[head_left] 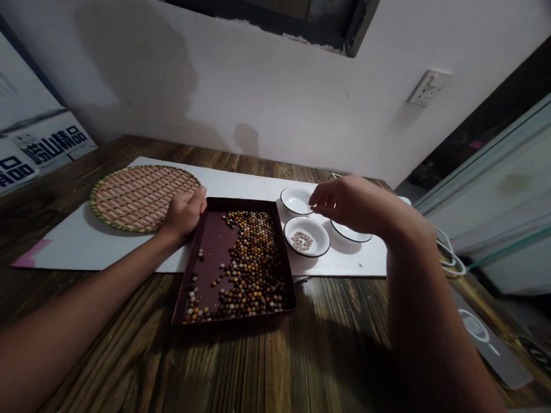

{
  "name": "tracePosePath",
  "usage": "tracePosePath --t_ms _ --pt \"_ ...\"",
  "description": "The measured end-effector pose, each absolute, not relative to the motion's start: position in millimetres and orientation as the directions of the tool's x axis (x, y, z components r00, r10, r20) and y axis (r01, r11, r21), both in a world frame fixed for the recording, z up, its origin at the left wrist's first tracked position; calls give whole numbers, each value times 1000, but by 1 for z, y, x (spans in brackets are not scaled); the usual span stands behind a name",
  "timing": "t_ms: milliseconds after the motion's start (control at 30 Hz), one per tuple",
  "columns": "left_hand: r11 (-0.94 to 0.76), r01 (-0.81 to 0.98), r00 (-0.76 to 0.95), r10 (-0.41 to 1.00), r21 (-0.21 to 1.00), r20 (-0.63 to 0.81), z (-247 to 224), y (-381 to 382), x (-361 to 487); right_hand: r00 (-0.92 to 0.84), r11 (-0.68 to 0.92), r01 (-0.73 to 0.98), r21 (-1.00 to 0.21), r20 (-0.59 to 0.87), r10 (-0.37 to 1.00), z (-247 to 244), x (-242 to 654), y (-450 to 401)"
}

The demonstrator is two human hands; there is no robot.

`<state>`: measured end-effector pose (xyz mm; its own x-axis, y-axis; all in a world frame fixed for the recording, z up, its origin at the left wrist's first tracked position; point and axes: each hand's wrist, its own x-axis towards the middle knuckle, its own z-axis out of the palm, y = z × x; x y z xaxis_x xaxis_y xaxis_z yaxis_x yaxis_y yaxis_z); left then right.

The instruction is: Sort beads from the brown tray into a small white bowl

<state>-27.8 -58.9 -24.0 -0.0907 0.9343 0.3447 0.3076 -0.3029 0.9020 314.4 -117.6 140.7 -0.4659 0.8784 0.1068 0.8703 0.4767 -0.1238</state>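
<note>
My left hand (184,213) is closed on the upper left edge of a dark maroon, shallow tray (216,237). Many small round beads (255,254) in yellow, brown, dark and pale tones lie in it, mostly along its right side and front. Above three white dark-rimmed bowls hangs my right hand (349,200), its fingers curled together, tips by the right rim of the back bowl (295,201). Whatever the fingertips hold is too small to make out. Several pale beads (301,241) rest in the front bowl (320,236). My hand partly covers the right bowl (354,235).
A round woven tray (134,197) lies at left on a white board (118,248) over the wooden table (334,331). Printed boxes (45,141) stand far left. At right are a white cable (453,266) and a flat grey device (493,347).
</note>
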Motion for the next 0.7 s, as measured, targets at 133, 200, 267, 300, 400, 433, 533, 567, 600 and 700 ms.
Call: tracePosePath --t_ms 133,200,267,300,400,433,533,567,600,700 --pt "-257 276 -117 947 926 298 -23 -60 -26 -444 455 886 -92 121 888 140 316 -116" --pt "-263 285 -118 945 922 306 -23 -60 -26 -447 459 884 -90 127 886 141 316 -117" --pt "-295 302 -109 934 907 340 -23 -59 -26 -458 470 878 -93 129 880 141 315 -119" --pt "-311 311 -105 928 898 358 -24 -58 -27 -462 475 875 -92 133 877 142 315 -120" --pt "-330 324 -105 919 886 381 -25 -57 -28 -463 479 873 -93 152 873 142 315 -121" --pt "-326 324 -108 920 888 377 -25 -57 -28 -461 478 873 -93 159 873 142 316 -120" --pt "-299 322 -123 927 898 353 -26 -57 -28 -450 467 880 -81 165 877 141 317 -119" --pt "-291 322 -124 930 901 345 -26 -58 -28 -443 459 885 -76 163 882 141 317 -119" --pt "-288 319 -125 931 903 341 -26 -58 -28 -435 450 890 -72 161 886 141 318 -119" --pt "-290 317 -122 932 903 342 -25 -58 -27 -419 434 897 -79 158 894 142 318 -119"
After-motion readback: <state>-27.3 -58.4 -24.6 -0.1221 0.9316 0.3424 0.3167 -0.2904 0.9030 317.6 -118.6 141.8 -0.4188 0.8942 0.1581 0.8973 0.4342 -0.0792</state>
